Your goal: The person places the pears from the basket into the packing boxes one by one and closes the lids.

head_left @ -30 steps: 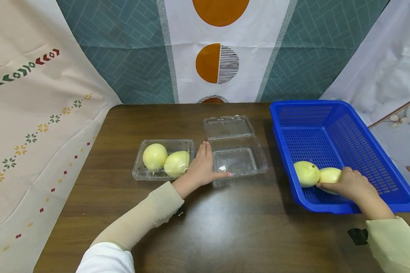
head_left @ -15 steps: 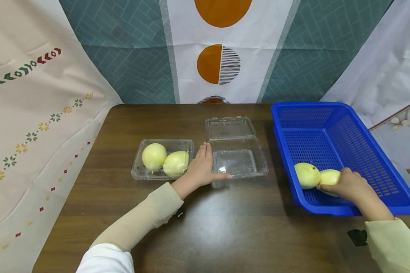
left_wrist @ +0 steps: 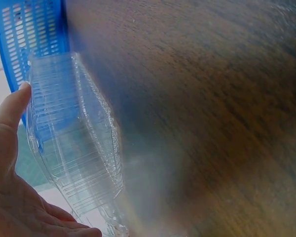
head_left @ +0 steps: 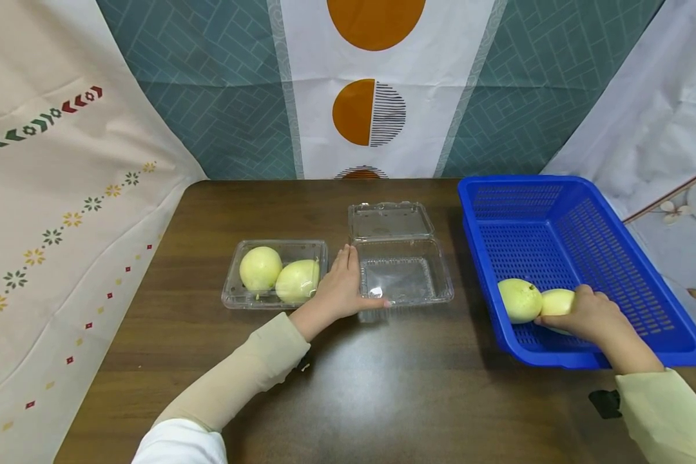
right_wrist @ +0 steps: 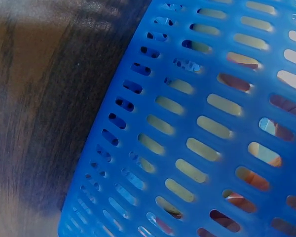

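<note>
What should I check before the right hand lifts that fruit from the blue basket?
1. Right hand holding the pear-like fruit: ok; how firmly, cannot tell.
2. Held fruit clear of the blue plastic basket: not ok, it is inside.
3. Open clear clamshell box has room: ok, no fruit inside.
4. Its lid out of the way: ok, folded back.
5. Left hand at that box: ok, touching its side.

The head view is bright and clear. A white shine sits on the table (head_left: 359,386) left of the basket (head_left: 522,248); a dark shadow hugs the basket's left edge. The left wrist view looks blurry.
</note>
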`<state>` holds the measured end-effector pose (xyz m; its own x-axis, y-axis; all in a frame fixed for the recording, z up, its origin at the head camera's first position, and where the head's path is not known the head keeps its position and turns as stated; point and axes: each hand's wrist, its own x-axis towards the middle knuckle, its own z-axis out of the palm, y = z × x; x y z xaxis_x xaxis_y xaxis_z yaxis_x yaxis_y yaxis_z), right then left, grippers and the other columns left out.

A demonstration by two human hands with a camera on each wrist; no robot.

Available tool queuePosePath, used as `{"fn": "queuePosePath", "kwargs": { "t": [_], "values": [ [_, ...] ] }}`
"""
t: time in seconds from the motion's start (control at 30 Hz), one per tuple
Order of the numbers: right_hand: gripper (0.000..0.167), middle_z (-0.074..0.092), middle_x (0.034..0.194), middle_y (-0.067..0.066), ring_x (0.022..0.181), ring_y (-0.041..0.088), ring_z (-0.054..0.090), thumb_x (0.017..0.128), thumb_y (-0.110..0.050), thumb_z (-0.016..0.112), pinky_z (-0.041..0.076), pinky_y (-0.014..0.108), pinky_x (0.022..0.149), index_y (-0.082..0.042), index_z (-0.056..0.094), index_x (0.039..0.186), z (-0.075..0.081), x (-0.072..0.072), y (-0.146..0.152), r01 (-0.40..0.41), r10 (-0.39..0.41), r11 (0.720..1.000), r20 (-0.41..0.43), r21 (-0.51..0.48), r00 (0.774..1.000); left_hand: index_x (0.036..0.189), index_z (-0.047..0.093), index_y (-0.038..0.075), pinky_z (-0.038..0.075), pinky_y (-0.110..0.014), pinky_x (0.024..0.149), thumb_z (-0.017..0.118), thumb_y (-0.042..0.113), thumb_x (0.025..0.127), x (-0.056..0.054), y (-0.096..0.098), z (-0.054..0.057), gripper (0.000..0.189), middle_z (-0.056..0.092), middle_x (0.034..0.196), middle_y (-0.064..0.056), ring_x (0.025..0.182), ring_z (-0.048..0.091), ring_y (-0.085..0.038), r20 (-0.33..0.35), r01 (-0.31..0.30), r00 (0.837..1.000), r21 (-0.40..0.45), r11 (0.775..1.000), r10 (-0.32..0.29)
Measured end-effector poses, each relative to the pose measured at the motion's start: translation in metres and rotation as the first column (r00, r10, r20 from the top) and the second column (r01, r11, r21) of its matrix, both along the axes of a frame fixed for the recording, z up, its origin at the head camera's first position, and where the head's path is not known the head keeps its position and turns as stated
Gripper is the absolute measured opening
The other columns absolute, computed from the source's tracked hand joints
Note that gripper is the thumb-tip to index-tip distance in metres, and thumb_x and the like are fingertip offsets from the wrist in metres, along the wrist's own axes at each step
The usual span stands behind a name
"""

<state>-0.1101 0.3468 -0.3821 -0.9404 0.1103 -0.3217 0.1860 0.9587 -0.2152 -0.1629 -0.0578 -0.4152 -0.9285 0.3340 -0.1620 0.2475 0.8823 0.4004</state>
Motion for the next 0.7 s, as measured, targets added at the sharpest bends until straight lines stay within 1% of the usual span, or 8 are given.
{"fn": "queuePosePath", "kwargs": {
  "t": [0.47, 0.57, 0.7],
  "values": [
    [0.084, 0.046, 0.08, 0.035, 0.072, 0.047, 0.048, 0.071, -0.045, 0.074, 0.04, 0.047, 0.056, 0.024, 0.038, 0.102, -0.0022, -0.0014, -0.0003, 0.001, 0.0, 1.0, -0.031, 0.016, 1.0, 0.149, 0.009, -0.008, 0.022, -0.043, 0.115, 0.069, 0.071, 0.067, -0.0004, -0.0005, -0.0006, 0.128, 0.007, 0.157, -0.024, 0.145, 0.012, -0.036, -0.011, -0.001, 1.0, 0.015, 1.0, 0.001],
    [0.085, 0.045, 0.082, 0.037, 0.074, 0.049, 0.047, 0.07, -0.045, 0.075, 0.04, 0.049, 0.057, 0.024, 0.037, 0.102, -0.002, -0.0011, -0.0009, 0.004, -0.003, 1.0, -0.026, 0.021, 1.0, 0.149, 0.01, -0.008, 0.022, -0.043, 0.115, 0.069, 0.071, 0.067, -0.0006, -0.0005, -0.0008, 0.128, 0.008, 0.157, -0.025, 0.145, 0.013, -0.037, -0.017, 0.001, 1.0, 0.004, 1.0, -0.001],
    [0.087, 0.044, 0.083, 0.038, 0.075, 0.05, 0.046, 0.07, -0.046, 0.075, 0.04, 0.05, 0.058, 0.025, 0.036, 0.103, -0.0018, 0.0, -0.001, 0.006, -0.006, 1.0, -0.015, 0.023, 1.0, 0.148, 0.01, -0.01, 0.018, -0.041, 0.116, 0.068, 0.072, 0.068, -0.0008, 0.0002, -0.0004, 0.128, 0.008, 0.156, -0.026, 0.145, 0.012, -0.038, -0.026, 0.016, 1.0, -0.023, 1.0, -0.016]
  ]
}}
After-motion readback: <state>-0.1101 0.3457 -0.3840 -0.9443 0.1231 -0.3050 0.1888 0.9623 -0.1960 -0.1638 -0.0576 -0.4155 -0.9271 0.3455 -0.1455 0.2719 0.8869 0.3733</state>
